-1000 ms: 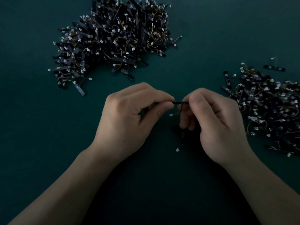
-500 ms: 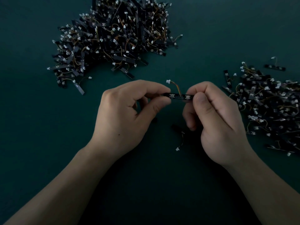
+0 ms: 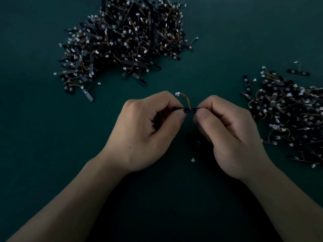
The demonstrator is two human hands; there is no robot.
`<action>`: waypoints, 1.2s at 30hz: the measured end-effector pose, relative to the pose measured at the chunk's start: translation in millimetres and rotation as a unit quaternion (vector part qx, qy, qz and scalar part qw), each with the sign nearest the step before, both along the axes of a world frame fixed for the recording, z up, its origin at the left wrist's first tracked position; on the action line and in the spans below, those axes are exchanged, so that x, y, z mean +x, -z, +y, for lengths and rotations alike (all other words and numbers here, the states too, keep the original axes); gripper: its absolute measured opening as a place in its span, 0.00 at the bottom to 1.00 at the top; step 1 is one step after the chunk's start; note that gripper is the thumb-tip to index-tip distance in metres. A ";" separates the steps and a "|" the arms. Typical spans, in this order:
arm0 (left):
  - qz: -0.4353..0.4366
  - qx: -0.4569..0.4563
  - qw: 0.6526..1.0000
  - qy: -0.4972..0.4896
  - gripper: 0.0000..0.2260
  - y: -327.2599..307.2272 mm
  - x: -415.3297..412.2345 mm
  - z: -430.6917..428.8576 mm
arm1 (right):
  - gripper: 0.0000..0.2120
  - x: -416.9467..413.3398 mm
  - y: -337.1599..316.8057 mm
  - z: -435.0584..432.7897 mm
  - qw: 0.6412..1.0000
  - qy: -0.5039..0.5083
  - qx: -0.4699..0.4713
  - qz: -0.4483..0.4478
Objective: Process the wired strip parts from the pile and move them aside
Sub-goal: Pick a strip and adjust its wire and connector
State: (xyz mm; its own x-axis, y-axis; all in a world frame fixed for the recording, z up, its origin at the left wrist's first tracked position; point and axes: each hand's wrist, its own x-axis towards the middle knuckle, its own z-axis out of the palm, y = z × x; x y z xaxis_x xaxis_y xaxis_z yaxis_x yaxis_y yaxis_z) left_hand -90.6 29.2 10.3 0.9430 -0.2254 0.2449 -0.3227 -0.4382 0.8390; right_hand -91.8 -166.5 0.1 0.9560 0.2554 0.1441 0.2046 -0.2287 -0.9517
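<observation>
Closing in since half a second ago, the left hand [image 3: 148,131] and right hand [image 3: 232,137] are each pinching an end of one wired strip [image 3: 190,111] above the table [image 3: 35,137]; the far pile [image 3: 122,41] is outweighing the side heap [image 3: 288,117], so much is likely remaining.

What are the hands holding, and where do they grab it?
Both hands pinch one small black strip by its ends: the left hand takes the left end, the right hand the right end. Its wire sticks up.
</observation>
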 end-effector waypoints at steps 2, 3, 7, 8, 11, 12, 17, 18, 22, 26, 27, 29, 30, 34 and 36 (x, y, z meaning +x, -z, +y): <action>0.008 -0.003 1.000 0.007 0.07 -1.6 0.1 0.6 | 0.13 -0.6 -1.2 0.9 1.000 0.000 -0.005 -0.006; 0.009 -0.005 1.000 0.010 0.08 -2.3 0.2 1.0 | 0.13 -0.6 -1.8 1.3 1.000 0.001 -0.005 -0.006; 0.000 -0.005 1.000 -0.007 0.09 -2.3 1.2 0.1 | 0.13 -1.5 -3.8 1.8 1.000 -0.004 -0.019 -0.009; 0.002 0.000 1.000 -0.009 0.09 -2.1 1.2 -0.5 | 0.14 -1.6 -3.9 1.8 0.999 -0.003 -0.029 -0.014; 0.015 0.016 1.000 0.005 0.10 -1.8 1.2 -0.7 | 0.14 -1.1 -2.7 2.0 0.998 0.023 -0.053 -0.027; 0.020 0.013 1.000 0.011 0.10 -2.1 1.1 -0.6 | 0.14 -1.3 -2.5 2.1 0.998 0.030 -0.054 -0.030; 0.015 0.014 1.000 0.015 0.09 -3.2 0.9 -1.0 | 0.15 -2.0 -1.7 2.9 0.996 0.041 -0.068 -0.045; 0.019 0.010 1.000 0.015 0.09 -3.3 0.8 -1.0 | 0.15 -2.1 -1.6 2.5 0.996 0.039 -0.066 -0.045; 0.015 0.011 1.000 0.010 0.09 -3.3 1.8 -0.1 | 0.15 -2.1 -3.1 1.8 0.997 0.023 -0.058 -0.043; 0.016 0.007 1.000 0.013 0.10 -3.1 1.8 -0.9 | 0.15 -1.9 -3.0 1.3 0.998 0.018 -0.047 -0.046; 0.013 0.011 1.000 0.014 0.10 -3.2 2.0 -0.9 | 0.15 -2.1 -2.8 1.2 0.998 0.018 -0.045 -0.044; 0.007 0.019 1.000 0.017 0.10 -3.0 2.7 -0.3 | 0.15 -2.4 -2.8 1.2 0.998 0.016 -0.045 -0.042; 0.002 0.024 1.000 0.014 0.11 -2.9 2.9 0.4 | 0.15 -2.3 -2.7 1.6 0.998 0.015 -0.048 -0.042; -0.008 0.037 0.999 0.005 0.11 -2.5 2.2 0.5 | 0.14 -1.9 -2.8 1.9 0.998 0.017 -0.052 -0.043; -0.010 0.049 0.999 0.001 0.11 -2.7 1.8 -0.4 | 0.14 -1.7 -2.9 1.5 0.997 0.021 -0.053 -0.044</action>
State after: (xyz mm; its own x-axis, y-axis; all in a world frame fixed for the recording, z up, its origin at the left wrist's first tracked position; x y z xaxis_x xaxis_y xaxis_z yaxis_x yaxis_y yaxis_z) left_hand -88.8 28.8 13.1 0.9377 -0.2513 0.2399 -0.3396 -0.5168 0.7859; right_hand -93.5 -165.0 3.0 0.9509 0.2337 0.2029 0.2749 -0.3368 -0.9006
